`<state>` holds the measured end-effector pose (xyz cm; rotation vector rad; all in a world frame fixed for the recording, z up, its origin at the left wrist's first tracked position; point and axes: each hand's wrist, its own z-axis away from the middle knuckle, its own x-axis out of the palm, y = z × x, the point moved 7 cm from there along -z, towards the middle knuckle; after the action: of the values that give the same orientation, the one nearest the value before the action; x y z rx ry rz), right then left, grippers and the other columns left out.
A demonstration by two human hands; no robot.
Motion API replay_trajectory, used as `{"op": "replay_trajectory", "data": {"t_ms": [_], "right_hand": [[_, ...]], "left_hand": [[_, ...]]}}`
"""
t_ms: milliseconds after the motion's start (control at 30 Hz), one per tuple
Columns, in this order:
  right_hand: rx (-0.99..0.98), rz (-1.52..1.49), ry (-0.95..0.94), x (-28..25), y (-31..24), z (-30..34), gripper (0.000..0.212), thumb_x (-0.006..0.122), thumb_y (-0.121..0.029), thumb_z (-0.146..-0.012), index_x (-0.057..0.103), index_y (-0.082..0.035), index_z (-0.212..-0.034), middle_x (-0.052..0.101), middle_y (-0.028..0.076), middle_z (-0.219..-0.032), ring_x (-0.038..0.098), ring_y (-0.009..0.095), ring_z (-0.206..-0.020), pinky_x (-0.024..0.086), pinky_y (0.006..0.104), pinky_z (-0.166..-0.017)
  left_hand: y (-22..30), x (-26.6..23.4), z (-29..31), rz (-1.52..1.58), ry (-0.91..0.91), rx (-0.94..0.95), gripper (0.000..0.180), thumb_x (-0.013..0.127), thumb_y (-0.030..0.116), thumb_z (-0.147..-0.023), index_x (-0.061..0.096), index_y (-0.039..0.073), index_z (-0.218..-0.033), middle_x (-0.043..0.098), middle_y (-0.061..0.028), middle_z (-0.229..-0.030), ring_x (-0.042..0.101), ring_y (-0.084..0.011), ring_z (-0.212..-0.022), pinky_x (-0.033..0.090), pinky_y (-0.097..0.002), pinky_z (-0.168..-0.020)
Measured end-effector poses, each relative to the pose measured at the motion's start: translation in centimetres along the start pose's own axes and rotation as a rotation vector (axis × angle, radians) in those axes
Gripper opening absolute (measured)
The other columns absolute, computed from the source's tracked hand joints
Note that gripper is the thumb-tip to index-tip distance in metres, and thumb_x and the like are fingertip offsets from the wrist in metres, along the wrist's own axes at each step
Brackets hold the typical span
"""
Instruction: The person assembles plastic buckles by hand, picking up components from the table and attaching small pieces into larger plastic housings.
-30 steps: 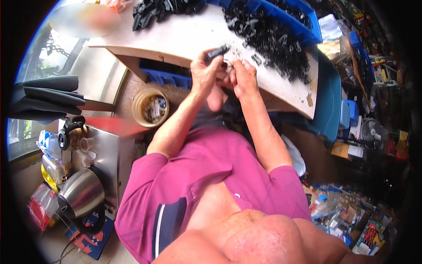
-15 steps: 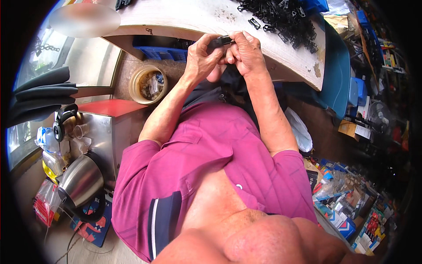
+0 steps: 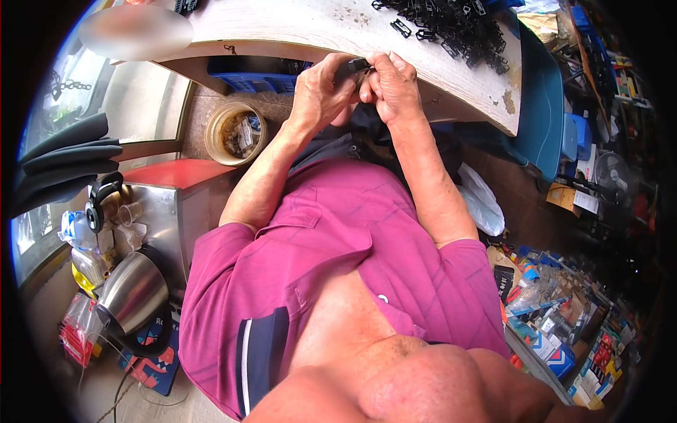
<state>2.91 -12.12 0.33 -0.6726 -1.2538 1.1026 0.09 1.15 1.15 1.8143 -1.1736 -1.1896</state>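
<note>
Both my hands meet at the near edge of the worktable, closed round a small black part. My left hand [image 3: 316,95] grips the black part [image 3: 358,64] from the left, between thumb and fingers. My right hand [image 3: 397,88] pinches its right end, with the other fingers curled in below. Most of the part is covered by my fingers, so its full shape is hidden. Beyond my right hand, a heap of black buckle-like pieces [image 3: 451,32] lies on the white worktable [image 3: 296,32], with a few loose ones beside it.
Below the tabletop sits a blue crate [image 3: 254,82], and a round tub [image 3: 213,135] of scraps stands on the floor. At left are a red-topped metal cabinet [image 3: 180,173] and a steel kettle [image 3: 135,292]. A teal chair [image 3: 543,106] and cluttered boxes [image 3: 557,352] are at right.
The view has shifted slightly. My hands keep hold of the black part at the table edge, with only a small shift of the fingers.
</note>
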Motion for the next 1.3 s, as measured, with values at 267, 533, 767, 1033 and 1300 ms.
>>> {"op": "replay_trajectory", "data": {"t_ms": [267, 533, 767, 1033, 1300], "right_hand": [[-0.003, 0.026, 0.034, -0.3, 0.5, 0.4, 0.018, 0.063, -0.014, -0.088, 0.054, -0.002, -0.078, 0.053, 0.005, -0.057, 0.05, 0.013, -0.036, 0.045, 0.0266, -0.032], [-0.087, 0.153, 0.075, -2.0, 0.1, 1.4, 0.038, 0.069, -0.034, -0.087, 0.054, 0.001, -0.086, 0.055, 0.006, -0.061, 0.051, 0.013, -0.039, 0.046, 0.0291, -0.034], [-0.153, 0.01, 0.073, -3.9, 0.2, 1.9, 0.029, 0.062, -0.029, -0.092, 0.055, -0.006, -0.075, 0.054, 0.002, -0.055, 0.049, 0.01, -0.039, 0.038, 0.0241, -0.038], [-0.16, -0.139, 0.21, -10.0, -3.8, 2.4, 0.023, 0.059, -0.025, -0.089, 0.054, -0.009, -0.074, 0.041, 0.0, -0.047, 0.049, 0.015, -0.037, 0.055, 0.0405, -0.039], [-0.29, -0.122, 0.744, -22.2, -15.9, 2.5, 0.034, 0.057, -0.034, -0.087, 0.053, 0.0, -0.09, 0.031, 0.004, -0.043, 0.05, 0.023, -0.046, 0.059, 0.06, -0.06]], "left_hand": [[-1.1, 0.8, 0.4, 0.324, 0.029, -0.29, 0.019, 0.066, 0.017, -0.089, 0.065, -0.001, -0.093, 0.066, -0.0078, -0.068, 0.062, -0.0089, -0.055, 0.049, -0.0247, -0.053], [-1.6, 1.7, 0.2, 0.516, 0.068, -0.307, 0.012, 0.063, 0.01, -0.092, 0.065, -0.002, -0.091, 0.063, -0.0031, -0.07, 0.056, -0.0067, -0.059, 0.047, -0.022, -0.053], [-0.5, 4.9, 0.2, 0.759, -0.057, -0.414, 0.013, 0.064, 0.013, -0.092, 0.064, 0.0, -0.094, 0.061, -0.0007, -0.064, 0.052, -0.0049, -0.051, 0.043, -0.0209, -0.045], [3.5, 6.1, -4.8, 0.096, -0.105, 0.039, 0.031, 0.066, 0.026, -0.09, 0.064, 0.005, -0.113, 0.066, -0.0118, -0.093, 0.063, -0.0261, -0.087, 0.051, -0.0359, -0.08], [0.9, 8.5, -10.9, -0.78, -0.145, 0.467, 0.028, 0.066, 0.024, -0.082, 0.067, 0.019, -0.109, 0.057, -0.0089, -0.127, 0.051, -0.0323, -0.117, 0.044, -0.0464, -0.092]]}}
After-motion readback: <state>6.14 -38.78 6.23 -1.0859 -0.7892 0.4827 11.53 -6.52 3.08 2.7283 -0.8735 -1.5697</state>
